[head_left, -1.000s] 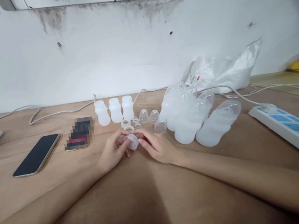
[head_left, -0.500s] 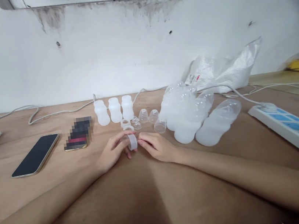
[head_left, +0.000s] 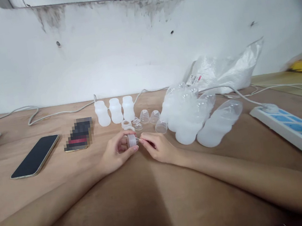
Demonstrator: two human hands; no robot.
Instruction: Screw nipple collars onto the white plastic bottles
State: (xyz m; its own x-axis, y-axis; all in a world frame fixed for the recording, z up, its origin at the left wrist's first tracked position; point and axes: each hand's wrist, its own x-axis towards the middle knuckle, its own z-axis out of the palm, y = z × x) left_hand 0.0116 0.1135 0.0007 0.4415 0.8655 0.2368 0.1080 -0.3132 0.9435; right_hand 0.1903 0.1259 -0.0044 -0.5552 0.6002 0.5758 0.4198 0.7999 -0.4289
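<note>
My left hand (head_left: 118, 151) is closed around a translucent screw ring (head_left: 131, 140), thumb below and fingers above, with the ring turned on its side. My right hand (head_left: 157, 147) pinches the tip of a clear bottle nipple (head_left: 138, 139) that sticks out from the ring's right side; the fingers cover most of it. Just behind the hands lie more screw rings (head_left: 126, 124), some clear nipples (head_left: 138, 126) and several clear dome caps (head_left: 155, 117). Three white baby bottles (head_left: 116, 111) stand upright in a row at the back.
Right of my hands is a pile of capped bottles (head_left: 189, 132), with a plastic bag (head_left: 226, 70) behind. A power strip (head_left: 291, 130) sits far right. Two phones (head_left: 35, 156) lie left, one blurred out. White cables (head_left: 63, 113) run along the wall.
The ring has turned from tilted to sideways in my left hand, whose thumb has shifted to its lower edge. My right fingers have closed into a pinch at the nipple.
</note>
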